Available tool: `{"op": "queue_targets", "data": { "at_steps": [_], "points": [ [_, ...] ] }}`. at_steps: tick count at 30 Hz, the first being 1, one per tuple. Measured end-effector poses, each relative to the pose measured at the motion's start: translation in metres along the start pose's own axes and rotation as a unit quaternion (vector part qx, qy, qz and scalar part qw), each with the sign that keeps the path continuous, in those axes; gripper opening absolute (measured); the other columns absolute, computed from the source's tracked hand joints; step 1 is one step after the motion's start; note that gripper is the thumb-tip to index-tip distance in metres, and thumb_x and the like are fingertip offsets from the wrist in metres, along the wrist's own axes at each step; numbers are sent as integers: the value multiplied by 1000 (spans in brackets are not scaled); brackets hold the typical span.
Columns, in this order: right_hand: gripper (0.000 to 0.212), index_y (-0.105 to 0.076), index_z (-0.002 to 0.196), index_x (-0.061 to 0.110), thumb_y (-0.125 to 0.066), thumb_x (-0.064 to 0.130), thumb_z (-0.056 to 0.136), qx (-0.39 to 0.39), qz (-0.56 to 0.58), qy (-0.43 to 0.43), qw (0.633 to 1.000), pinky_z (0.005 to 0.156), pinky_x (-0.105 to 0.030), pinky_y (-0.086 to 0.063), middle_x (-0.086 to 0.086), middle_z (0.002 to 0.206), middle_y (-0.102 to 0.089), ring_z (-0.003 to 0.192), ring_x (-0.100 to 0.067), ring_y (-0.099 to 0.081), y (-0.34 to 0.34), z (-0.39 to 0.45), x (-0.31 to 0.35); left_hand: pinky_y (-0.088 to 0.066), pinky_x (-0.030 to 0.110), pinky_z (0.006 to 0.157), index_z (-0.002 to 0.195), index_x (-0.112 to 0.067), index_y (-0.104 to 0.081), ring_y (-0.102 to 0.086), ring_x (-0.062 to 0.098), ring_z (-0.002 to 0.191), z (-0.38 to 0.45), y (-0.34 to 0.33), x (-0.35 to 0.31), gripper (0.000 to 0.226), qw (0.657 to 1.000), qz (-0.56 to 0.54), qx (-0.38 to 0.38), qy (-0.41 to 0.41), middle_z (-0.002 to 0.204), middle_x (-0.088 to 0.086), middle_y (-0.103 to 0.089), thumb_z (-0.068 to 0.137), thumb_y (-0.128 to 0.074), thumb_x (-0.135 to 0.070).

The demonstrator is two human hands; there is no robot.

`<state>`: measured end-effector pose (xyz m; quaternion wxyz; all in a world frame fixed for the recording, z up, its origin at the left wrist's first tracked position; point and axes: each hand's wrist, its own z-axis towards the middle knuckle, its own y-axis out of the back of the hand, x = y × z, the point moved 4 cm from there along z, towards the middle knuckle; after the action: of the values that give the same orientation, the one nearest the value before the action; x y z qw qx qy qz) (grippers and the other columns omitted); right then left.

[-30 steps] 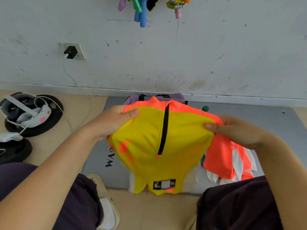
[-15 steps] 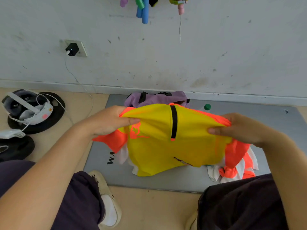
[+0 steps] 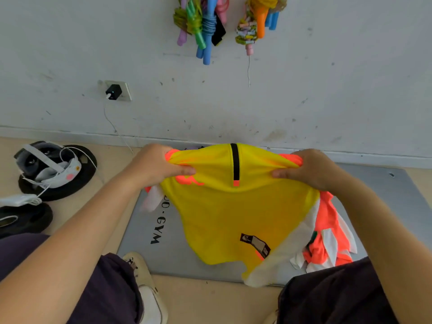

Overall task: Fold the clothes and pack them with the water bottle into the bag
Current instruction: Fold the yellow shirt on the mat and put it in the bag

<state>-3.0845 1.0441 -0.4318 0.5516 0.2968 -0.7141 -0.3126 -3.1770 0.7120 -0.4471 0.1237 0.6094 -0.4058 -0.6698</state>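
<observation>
Both hands, left (image 3: 159, 167) and right (image 3: 308, 169), clenched yellow shirt (image 3: 233, 213) at shoulders, raised above grey mat (image 3: 385, 195). Advice: level grip, lay flat before folding.

Jump ropes (image 3: 205, 26) hang above a plugged charger (image 3: 113, 91).

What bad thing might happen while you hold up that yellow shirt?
The yellow shirt hangs loose from the left hand and right hand, so it may land crooked on the grey mat. Its low corner could snag the orange and white clothes heaped beside it.
</observation>
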Motion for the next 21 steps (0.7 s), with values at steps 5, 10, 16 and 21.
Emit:
{"op": "queue_targets", "data": {
  "at_steps": [5, 10, 16, 21],
  "points": [
    [34, -73, 99, 15, -81, 36, 73, -38, 162, -1, 986, 80, -42, -56, -9, 97, -74, 89, -25, -69, 8, 4, 11, -51, 18, 61, 83, -26, -76, -69, 4, 72, 3, -1, -8, 18, 989, -142, -21, 25, 79, -10, -75, 71, -86, -35],
    [45, -67, 112, 26, -73, 50, 74, 100, 102, -38, 989, 89, -41, -55, 0, 109, -71, 100, -24, -67, -14, -11, -9, -55, 25, 79, 101, -24, -72, -70, 13, 90, -14, -28, 4, 21, 986, -104, 108, 68, 101, -2, -75, 84, -75, -36],
    [58, -63, 118, 22, -65, 56, 72, 298, 53, -84, 949, 85, -29, -57, 1, 111, -72, 99, -20, -69, -35, -39, -26, -57, 23, 73, 99, -21, -73, -73, 16, 87, -54, -49, 5, 40, 939, -71, 312, 124, 98, 0, -77, 72, -74, -50],
    [71, -62, 124, 15, -69, 57, 67, 379, 78, -95, 917, 88, -36, -57, -5, 116, -72, 103, -25, -70, -22, -33, -14, -57, 23, 68, 85, -28, -80, -73, 13, 81, -47, -21, -11, 50, 918, -88, 368, 120, 99, 2, -77, 55, -80, -67]
  ]
}}
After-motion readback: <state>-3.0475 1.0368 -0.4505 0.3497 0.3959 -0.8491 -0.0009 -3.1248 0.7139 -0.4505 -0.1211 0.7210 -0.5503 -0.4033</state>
